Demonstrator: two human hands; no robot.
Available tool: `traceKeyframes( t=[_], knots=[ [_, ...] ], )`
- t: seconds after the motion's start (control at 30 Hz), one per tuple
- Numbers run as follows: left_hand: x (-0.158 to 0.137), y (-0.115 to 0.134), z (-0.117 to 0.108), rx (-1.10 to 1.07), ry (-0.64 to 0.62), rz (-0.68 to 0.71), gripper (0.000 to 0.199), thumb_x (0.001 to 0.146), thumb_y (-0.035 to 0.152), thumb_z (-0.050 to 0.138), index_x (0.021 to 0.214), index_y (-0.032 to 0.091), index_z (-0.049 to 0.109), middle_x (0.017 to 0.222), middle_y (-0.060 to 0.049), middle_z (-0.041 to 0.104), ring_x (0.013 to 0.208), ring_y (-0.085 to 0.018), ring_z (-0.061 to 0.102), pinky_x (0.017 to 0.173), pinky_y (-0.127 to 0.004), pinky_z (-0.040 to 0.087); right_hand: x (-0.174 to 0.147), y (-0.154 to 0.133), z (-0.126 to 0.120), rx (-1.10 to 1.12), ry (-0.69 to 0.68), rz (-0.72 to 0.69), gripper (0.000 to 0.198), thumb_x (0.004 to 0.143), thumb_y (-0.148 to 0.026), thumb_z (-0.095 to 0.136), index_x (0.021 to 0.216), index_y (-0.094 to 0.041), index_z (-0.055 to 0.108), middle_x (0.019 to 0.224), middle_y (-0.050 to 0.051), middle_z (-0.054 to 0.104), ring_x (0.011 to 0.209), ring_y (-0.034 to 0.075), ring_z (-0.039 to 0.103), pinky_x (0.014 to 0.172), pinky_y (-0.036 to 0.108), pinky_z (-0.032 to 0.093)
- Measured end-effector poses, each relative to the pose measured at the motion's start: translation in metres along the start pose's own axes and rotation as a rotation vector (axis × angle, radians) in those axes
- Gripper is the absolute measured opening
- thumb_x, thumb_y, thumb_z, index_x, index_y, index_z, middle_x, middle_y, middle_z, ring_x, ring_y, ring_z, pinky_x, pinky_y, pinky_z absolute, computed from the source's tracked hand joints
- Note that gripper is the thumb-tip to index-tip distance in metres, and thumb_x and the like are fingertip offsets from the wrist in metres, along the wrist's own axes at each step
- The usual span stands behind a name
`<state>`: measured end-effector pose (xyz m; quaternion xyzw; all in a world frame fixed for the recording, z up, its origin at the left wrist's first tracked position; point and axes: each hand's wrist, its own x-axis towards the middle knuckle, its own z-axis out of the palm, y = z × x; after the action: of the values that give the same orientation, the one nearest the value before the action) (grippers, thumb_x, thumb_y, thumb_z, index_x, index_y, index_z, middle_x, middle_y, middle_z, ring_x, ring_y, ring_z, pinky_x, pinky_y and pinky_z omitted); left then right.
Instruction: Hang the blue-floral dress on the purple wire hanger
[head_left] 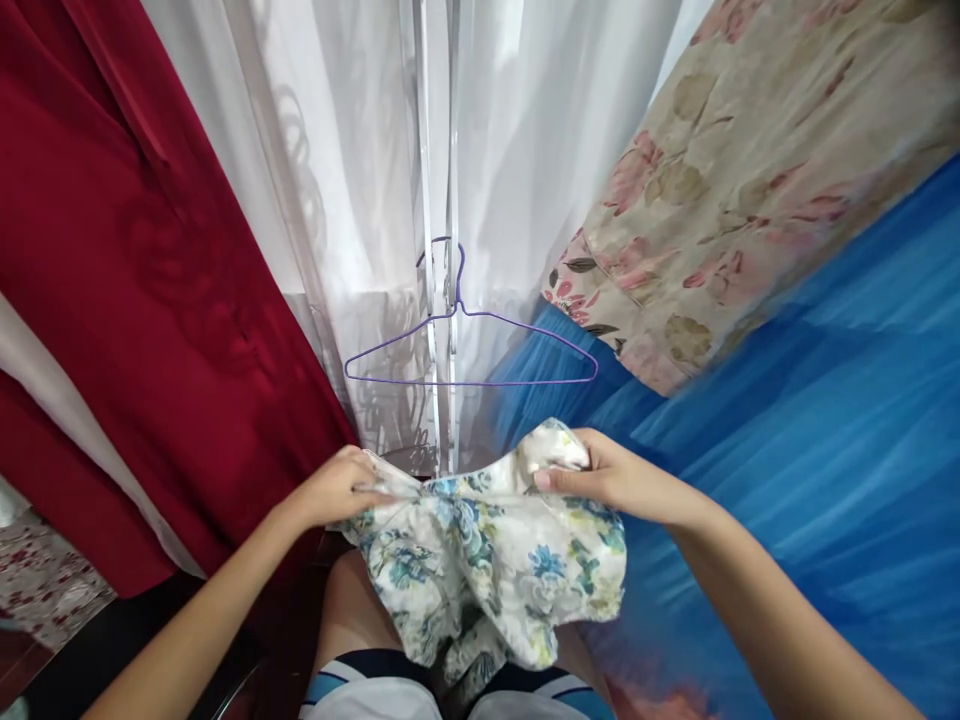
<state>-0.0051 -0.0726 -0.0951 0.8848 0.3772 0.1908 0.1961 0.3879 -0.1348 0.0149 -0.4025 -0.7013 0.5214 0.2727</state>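
Note:
A white garment with blue and yellow-green flowers (540,560) is stretched between my two hands, above my lap. My left hand (341,490) is closed on its upper left edge. At the upper right edge my right hand (592,475) grips the cloth, thumb on top and fingers behind it. The lower part of the garment hangs down in loose folds; which kind of garment it is I cannot tell. Just beyond it a bare purple wire hanger (471,382) hangs from a white metal rack (452,200), touched by neither hand.
White curtains (352,150) hang behind the rack. Red cloth (172,270) hangs at the left. On the right are a beige floral cloth (750,190) and blue fabric (810,420). A dark, smooth-edged surface (112,640) lies at the lower left.

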Motion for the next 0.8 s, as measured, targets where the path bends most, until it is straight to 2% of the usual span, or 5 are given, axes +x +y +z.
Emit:
traceKeyframes(
  t=[0.3,0.47,0.57,0.7,0.8],
  knots=[
    [0.029,-0.038,-0.119,0.334,0.515,-0.084,0.034,0.093,0.04,0.048,0.112,0.024,0.071,0.124,-0.01,0.068,0.126,-0.032,0.047,0.111,-0.051,0.028,0.079,0.018,-0.006,-0.67,0.569,-0.21,0.069,0.076,-0.008,0.05,0.145,-0.016,0.05,0.08,0.004,0.072,0.071,0.021,0.063,0.067,0.029,0.045],
    [0.068,0.027,-0.115,0.165,0.629,0.034,0.027,0.094,0.036,0.05,0.111,0.019,0.063,0.12,-0.007,0.067,0.107,-0.023,0.062,0.094,-0.033,0.045,0.097,0.019,0.017,-0.828,0.517,-0.177,0.039,0.078,-0.009,0.05,0.105,-0.02,0.075,0.099,0.01,0.078,0.094,0.028,0.07,0.075,0.028,0.046],
    [0.085,0.057,-0.1,0.183,0.734,-0.018,0.026,0.09,0.029,0.057,0.114,0.021,0.062,0.107,-0.003,0.07,0.097,-0.021,0.065,0.084,-0.028,0.046,0.081,0.023,0.025,-0.783,0.575,-0.275,0.052,0.077,-0.01,0.05,0.124,-0.02,0.068,0.098,0.008,0.077,0.087,0.024,0.07,0.074,0.027,0.047],
    [0.091,0.071,-0.088,0.306,0.795,-0.041,0.022,0.094,0.026,0.054,0.11,0.025,0.068,0.106,-0.001,0.071,0.097,-0.02,0.066,0.073,-0.026,0.042,0.054,0.027,-0.01,-0.74,1.058,-0.308,0.079,0.078,-0.013,0.052,0.155,-0.013,0.034,0.086,0.006,0.073,0.069,0.022,0.064,0.068,0.03,0.046],
    [0.09,0.069,-0.091,0.335,0.789,-0.037,0.022,0.096,0.03,0.052,0.106,0.025,0.071,0.104,-0.001,0.071,0.092,-0.02,0.066,0.07,-0.026,0.042,0.042,0.017,-0.054,-0.727,1.058,-0.269,0.062,0.077,-0.013,0.054,0.139,-0.012,0.058,0.087,0.008,0.074,0.078,0.024,0.067,0.073,0.032,0.048]
  ],
)
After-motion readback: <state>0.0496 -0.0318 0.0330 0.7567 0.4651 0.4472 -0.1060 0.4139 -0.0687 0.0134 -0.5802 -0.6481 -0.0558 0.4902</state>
